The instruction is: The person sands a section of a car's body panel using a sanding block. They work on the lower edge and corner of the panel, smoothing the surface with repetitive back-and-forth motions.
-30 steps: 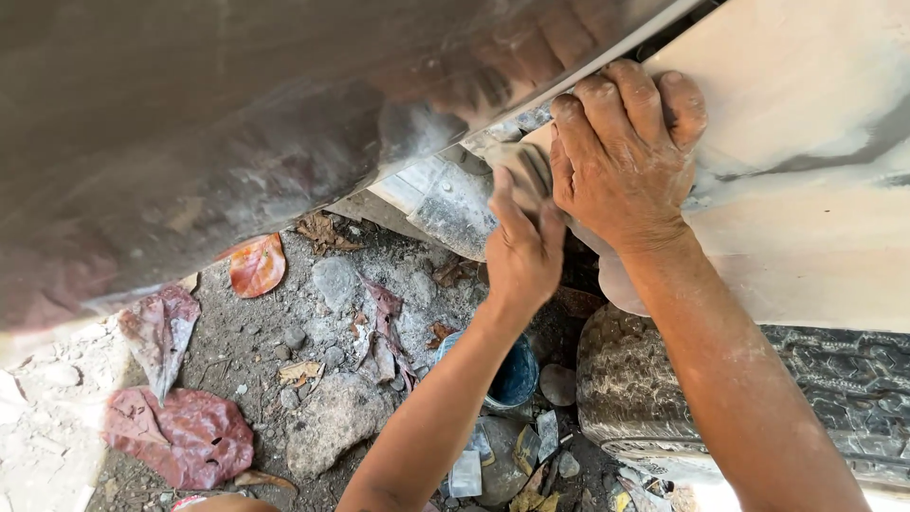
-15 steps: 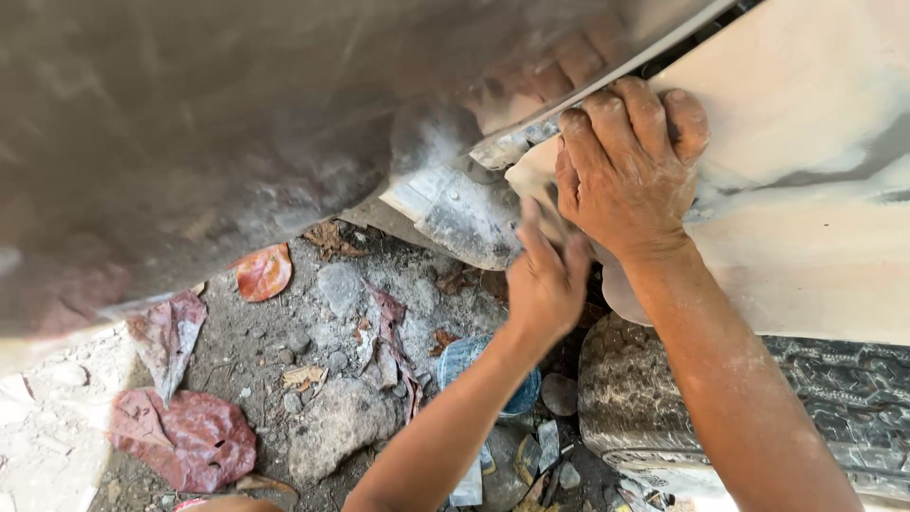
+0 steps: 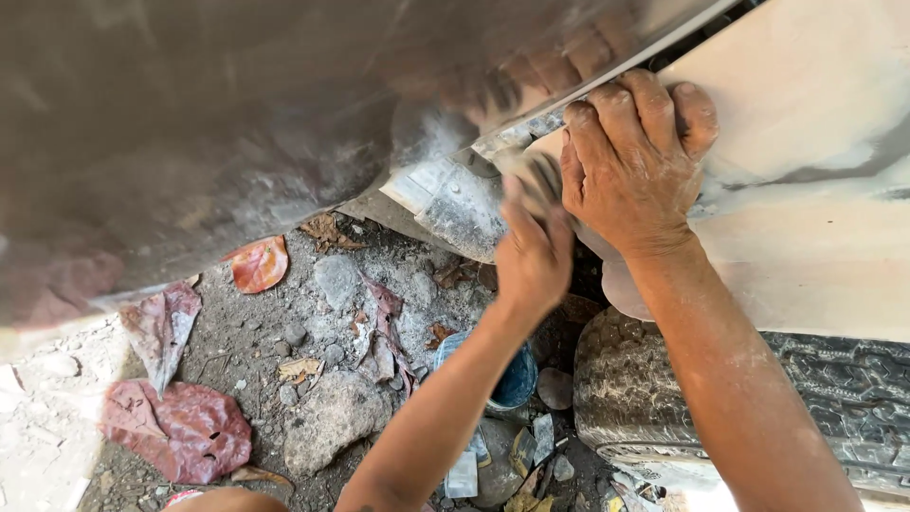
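Note:
A dusty white car body panel (image 3: 806, 190) fills the upper right, beside a glossy grey panel (image 3: 209, 123) across the top. My right hand (image 3: 630, 161) lies on the white panel with its fingers curled over the panel's edge at the gap between the two. My left hand (image 3: 531, 256) reaches up just below and left of it, fingers closed on a small grey piece of sandpaper (image 3: 538, 178) pressed against the panel's lower edge. Both hands are powdered with white dust.
A dusty tyre (image 3: 664, 398) sits under the white panel at the lower right. On the dirt below lie stones (image 3: 332, 417), red dry leaves (image 3: 180, 431), a blue round container (image 3: 517, 379) partly behind my left forearm, and scraps of paper.
My left hand slid down along the panel edge with the sandpaper, then back up towards my right hand. My right hand kept its place on the panel.

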